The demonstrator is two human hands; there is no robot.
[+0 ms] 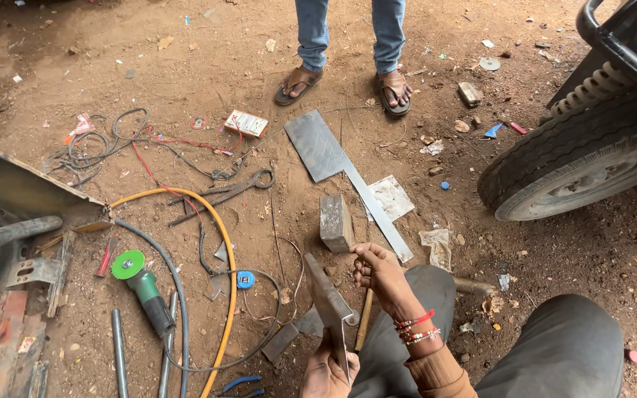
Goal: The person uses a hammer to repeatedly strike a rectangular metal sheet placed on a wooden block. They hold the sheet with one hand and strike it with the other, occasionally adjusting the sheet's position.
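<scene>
Seated person's view of a dirt floor [186, 59]: the left hand [326, 372] is closed round the lower end of a flat, rusty grey metal plate [327, 295], held upright just short of a steel block [335, 221], while the right hand [379, 271], fingers curled loosely with nothing clearly in them, hovers beside the plate's top edge. The plate looks stiff, moderately heavy and sharp-edged, best gripped low on its faces. A green grinder [141, 280] lies left of the block.
</scene>
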